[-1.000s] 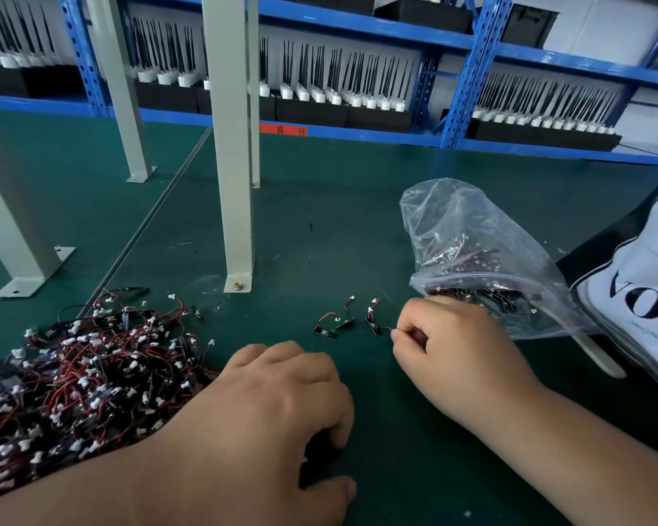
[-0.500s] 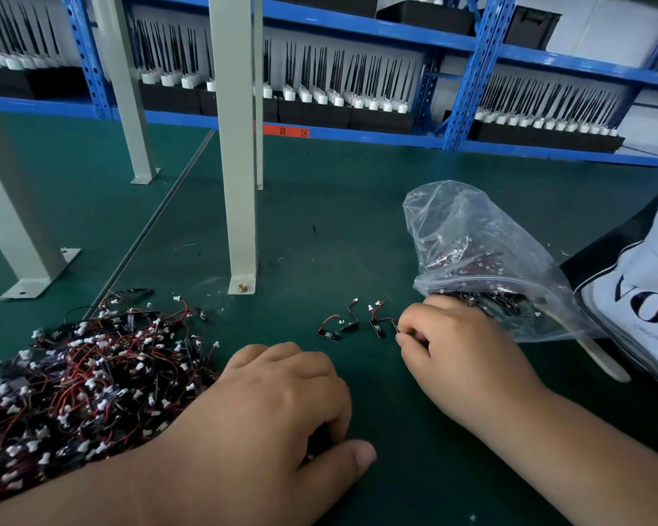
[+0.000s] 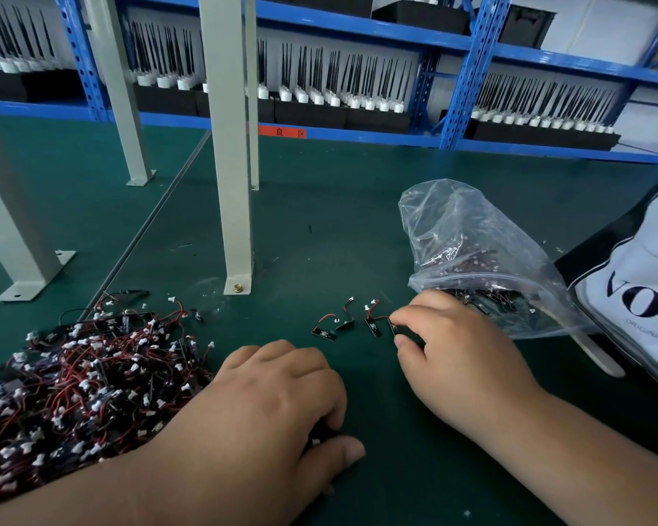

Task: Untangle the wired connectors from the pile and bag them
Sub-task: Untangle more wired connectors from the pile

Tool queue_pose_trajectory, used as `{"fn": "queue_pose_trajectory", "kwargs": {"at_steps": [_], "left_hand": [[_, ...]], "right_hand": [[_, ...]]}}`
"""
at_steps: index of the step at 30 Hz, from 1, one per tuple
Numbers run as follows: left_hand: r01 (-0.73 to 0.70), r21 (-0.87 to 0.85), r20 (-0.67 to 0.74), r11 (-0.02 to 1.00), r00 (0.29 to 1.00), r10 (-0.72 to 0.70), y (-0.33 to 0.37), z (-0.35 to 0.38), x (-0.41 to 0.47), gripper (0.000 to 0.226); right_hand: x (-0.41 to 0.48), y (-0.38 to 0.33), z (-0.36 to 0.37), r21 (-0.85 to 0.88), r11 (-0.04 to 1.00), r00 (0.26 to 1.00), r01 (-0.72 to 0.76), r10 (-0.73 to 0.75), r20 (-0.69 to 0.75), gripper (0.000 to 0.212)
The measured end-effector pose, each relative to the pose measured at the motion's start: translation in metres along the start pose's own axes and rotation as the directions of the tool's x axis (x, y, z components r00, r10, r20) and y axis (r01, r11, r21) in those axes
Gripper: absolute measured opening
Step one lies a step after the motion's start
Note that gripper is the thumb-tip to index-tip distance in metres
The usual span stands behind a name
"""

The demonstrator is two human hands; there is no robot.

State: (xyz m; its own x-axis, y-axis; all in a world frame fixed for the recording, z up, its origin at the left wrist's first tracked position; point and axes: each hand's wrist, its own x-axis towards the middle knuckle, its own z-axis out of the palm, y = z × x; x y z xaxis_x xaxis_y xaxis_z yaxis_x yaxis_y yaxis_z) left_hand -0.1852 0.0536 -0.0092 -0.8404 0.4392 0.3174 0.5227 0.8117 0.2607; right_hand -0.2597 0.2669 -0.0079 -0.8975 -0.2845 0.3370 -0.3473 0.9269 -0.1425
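Note:
A tangled pile of red-and-black wired connectors [image 3: 84, 381] with white plugs lies at the left on the green mat. Three separated connectors [image 3: 345, 321] lie in a row at the middle. My right hand [image 3: 460, 354] pinches a small black connector [image 3: 392, 328] at the right end of that row, just in front of the mouth of the clear plastic bag [image 3: 471, 252], which holds several connectors. My left hand [image 3: 274, 411] rests beside the pile, fingers and thumb curled on a dark connector piece [image 3: 316, 441] that is mostly hidden.
A grey post [image 3: 236, 191] is bolted to the mat behind the loose connectors, with more posts to the left. A white tote bag with black letters [image 3: 639, 298] lies at the right. A flat wooden stick [image 3: 597, 360] pokes out under the plastic bag. Blue shelving [image 3: 468, 70] holds black antennas.
My left thumb has swung up from the mat toward the curled fingers. My right hand stays at the right end of the connector row, barely shifted.

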Motion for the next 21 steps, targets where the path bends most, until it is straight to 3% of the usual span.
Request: {"fn": "queue_pose_trajectory", "kwargs": {"at_steps": [5, 11, 17, 21], "left_hand": [[0.082, -0.018, -0.028, 0.997, 0.996, -0.082, 0.0017, -0.0028, -0.0004, 0.039], [0.087, -0.013, 0.084, 0.996, 0.993, -0.085, 0.0007, -0.0052, -0.0007, 0.026], [0.102, -0.003, 0.026, 0.995, 0.994, -0.102, -0.0031, -0.0008, -0.0005, 0.016], [0.131, 0.0, 0.012, 0.991, 0.991, -0.131, -0.0051, 0.0023, 0.001, 0.024]], "right_hand": [[-0.0014, 0.0015, 0.0028, 0.022, 0.999, 0.999, 0.043, -0.044, 0.024, 0.019], [0.0002, 0.0006, 0.0029, 0.079, 0.993, 0.992, 0.089, -0.096, 0.088, 0.047], [0.0005, 0.0003, 0.0029, 0.095, 0.989, 0.986, 0.115, -0.125, 0.107, 0.048], [-0.0001, -0.001, 0.0019, 0.107, 0.99, 0.99, 0.092, -0.102, 0.095, 0.046]]}}
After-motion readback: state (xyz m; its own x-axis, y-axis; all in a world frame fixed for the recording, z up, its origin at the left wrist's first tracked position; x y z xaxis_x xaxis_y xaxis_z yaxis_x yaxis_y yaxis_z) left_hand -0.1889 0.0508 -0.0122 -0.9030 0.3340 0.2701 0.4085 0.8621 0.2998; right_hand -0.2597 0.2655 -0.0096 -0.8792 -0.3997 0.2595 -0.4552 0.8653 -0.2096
